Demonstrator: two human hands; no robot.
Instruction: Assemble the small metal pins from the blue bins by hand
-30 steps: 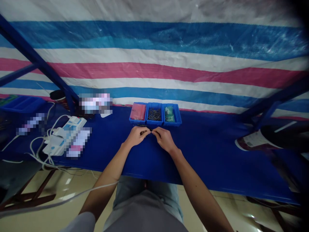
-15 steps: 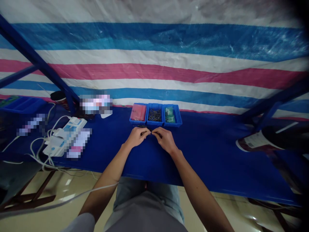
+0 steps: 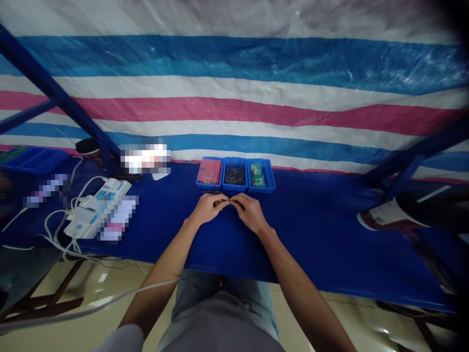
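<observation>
My left hand (image 3: 208,208) and my right hand (image 3: 249,210) rest on the blue table (image 3: 315,230), fingertips pinched together over a small dark part (image 3: 227,200) that I cannot make out. Just beyond them stand three small blue bins in a row: the left bin (image 3: 209,172) holds something pink-red, the middle bin (image 3: 234,174) holds small dark metal pieces, the right bin (image 3: 261,174) holds green parts.
White power strips with looped white cables (image 3: 95,208) lie at the left. A larger blue tray (image 3: 34,159) sits at the far left. A dark round appliance (image 3: 406,210) stands at the right. A striped tarp (image 3: 234,98) hangs behind the table.
Both hands have closed in a little, so the fingertips now touch; otherwise nothing has moved.
</observation>
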